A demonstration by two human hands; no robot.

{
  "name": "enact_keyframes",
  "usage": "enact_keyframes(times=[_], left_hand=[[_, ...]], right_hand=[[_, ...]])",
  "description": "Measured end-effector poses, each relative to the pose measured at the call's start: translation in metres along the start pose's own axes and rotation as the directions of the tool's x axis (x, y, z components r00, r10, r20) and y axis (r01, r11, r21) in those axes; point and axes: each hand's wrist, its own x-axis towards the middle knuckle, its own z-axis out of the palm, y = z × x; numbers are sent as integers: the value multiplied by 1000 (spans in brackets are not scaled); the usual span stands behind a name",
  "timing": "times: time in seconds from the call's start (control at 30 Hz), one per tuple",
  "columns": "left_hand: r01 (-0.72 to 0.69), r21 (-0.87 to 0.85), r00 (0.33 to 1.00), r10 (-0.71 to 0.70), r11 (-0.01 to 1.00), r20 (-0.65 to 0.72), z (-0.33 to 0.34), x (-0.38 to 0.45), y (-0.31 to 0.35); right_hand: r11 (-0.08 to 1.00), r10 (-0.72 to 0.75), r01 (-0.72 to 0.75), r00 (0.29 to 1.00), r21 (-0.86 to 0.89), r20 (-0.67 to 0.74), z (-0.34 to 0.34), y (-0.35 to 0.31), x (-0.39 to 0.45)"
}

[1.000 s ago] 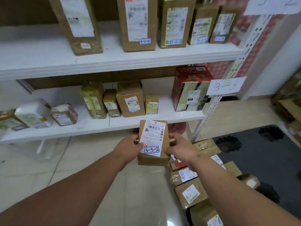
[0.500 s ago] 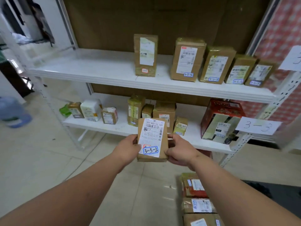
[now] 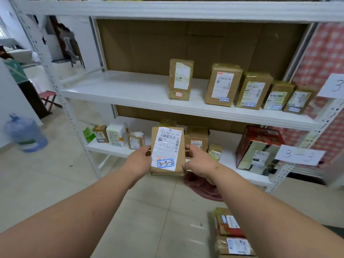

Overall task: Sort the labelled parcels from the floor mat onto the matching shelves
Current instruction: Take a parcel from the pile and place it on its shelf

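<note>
Shelving unit point(image 3: 186, 11) now fills the view up to a higher board; a second ago only the two lower shelves showed, so the head has lifted and pulled back. Middle shelf point(image 3: 141, 94) carries a row of brown parcels, several tagged 3-2-x. Lower shelf point(image 3: 111, 149), beside the paper sign "3-3" point(image 3: 299, 155), holds small packets and a red box point(image 3: 258, 144). Floor parcels point(image 3: 230, 233) have slid to the bottom right edge; mat barely in frame. Held parcel point(image 3: 167, 151), label "3-3-2", sits upright in front of the lower shelf, same pose as before. Left hand point(image 3: 138, 161) grips its left edge, right hand point(image 3: 200, 161) its right edge, fingers wrapped behind. Judgement: label matches the 3-3 level, so placement there comes next; not yet set down.
</note>
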Motion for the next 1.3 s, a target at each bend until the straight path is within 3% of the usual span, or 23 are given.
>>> enact_keyframes(times=[0.4,0.93,1.3], left_hand=[[-136,67,986,129,988,105,-9,4,23],[-366,152,873,282,918,397,129,-23,101],[-398,169,853,296,902,429,190,-34,129]], right_hand=[[1000,-2,-2,989,-27,-146,-6,-12,-25],[981,191,-191,897,42,-398,-112,73,-133],[975,221,-200,876,95,-428,-156,114,-154]])
